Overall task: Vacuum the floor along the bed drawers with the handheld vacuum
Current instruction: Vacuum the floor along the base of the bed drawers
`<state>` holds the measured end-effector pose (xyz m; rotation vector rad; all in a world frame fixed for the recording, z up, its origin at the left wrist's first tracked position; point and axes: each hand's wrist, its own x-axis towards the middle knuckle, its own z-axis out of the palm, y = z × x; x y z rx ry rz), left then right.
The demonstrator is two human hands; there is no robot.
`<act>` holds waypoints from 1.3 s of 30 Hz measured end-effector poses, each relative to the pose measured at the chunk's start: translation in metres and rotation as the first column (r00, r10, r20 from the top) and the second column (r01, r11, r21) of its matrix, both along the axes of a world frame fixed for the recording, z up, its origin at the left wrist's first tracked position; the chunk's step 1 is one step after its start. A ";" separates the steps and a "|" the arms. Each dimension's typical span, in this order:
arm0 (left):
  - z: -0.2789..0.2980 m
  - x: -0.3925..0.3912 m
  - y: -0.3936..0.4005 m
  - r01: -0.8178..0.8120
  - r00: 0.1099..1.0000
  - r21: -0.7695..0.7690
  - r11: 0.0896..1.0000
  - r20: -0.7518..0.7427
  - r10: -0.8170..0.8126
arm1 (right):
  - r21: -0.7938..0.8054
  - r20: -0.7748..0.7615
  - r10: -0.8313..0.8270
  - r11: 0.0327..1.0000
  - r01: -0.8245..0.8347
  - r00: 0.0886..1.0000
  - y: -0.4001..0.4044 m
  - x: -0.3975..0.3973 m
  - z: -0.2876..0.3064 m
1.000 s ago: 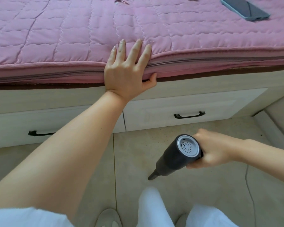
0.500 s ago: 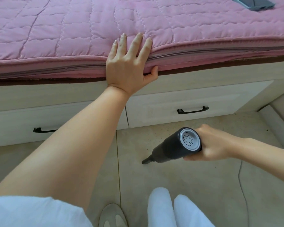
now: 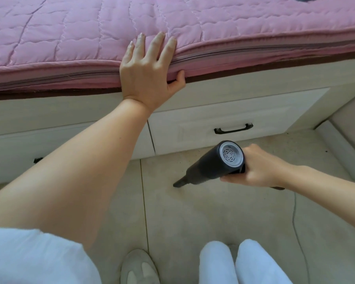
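My right hand (image 3: 258, 167) grips the handle of a black handheld vacuum (image 3: 211, 165). Its narrow nozzle (image 3: 179, 182) points down-left at the beige tiled floor (image 3: 213, 212), a short way in front of the right bed drawer (image 3: 223, 117), a cream front with a black handle (image 3: 233, 129). My left hand (image 3: 148, 68) rests flat on the edge of the pink quilted mattress (image 3: 70, 37), fingers straight on top and thumb under the edge. My left forearm hides most of the left drawer (image 3: 12, 152).
A thin grey cable (image 3: 294, 218) trails over the floor at right. A cream skirting and wall corner (image 3: 336, 140) close off the floor at far right. My slipper (image 3: 138, 267) and white-trousered knees (image 3: 234, 261) fill the bottom edge.
The vacuum has moved up toward the drawers and tilted flatter, its nozzle now lower and further left. The view has shifted down the bed. My left hand stays on the mattress edge.
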<state>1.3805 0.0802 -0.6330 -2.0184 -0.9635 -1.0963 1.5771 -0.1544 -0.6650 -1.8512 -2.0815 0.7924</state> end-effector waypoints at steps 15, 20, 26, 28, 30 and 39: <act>0.000 0.000 -0.001 0.013 1.000 -0.023 1.000 -0.016 -0.014 | 0.012 0.063 -0.066 0.998 0.065 0.996 0.011 0.016 -0.001; 0.000 0.001 -0.002 0.013 1.000 -0.024 1.000 0.014 -0.012 | 0.087 0.166 -0.098 0.993 0.085 0.981 0.021 0.015 -0.008; 0.004 0.005 -0.004 0.034 0.996 -0.017 0.999 0.088 -0.032 | 0.045 0.096 -0.048 0.998 0.044 0.994 0.024 0.019 -0.005; 0.005 0.008 -0.006 0.030 0.994 -0.014 0.999 0.110 -0.028 | 0.016 0.064 -0.026 1.000 0.025 0.998 0.025 0.020 -0.006; 0.005 0.009 -0.007 0.037 0.994 -0.020 0.999 0.107 -0.034 | -0.013 0.052 0.006 1.000 -0.006 0.999 0.028 0.021 -0.006; -0.001 0.008 -0.002 0.026 0.996 0.015 1.000 0.088 -0.027 | -0.027 -0.056 0.034 0.999 -0.036 0.998 0.054 0.009 -0.013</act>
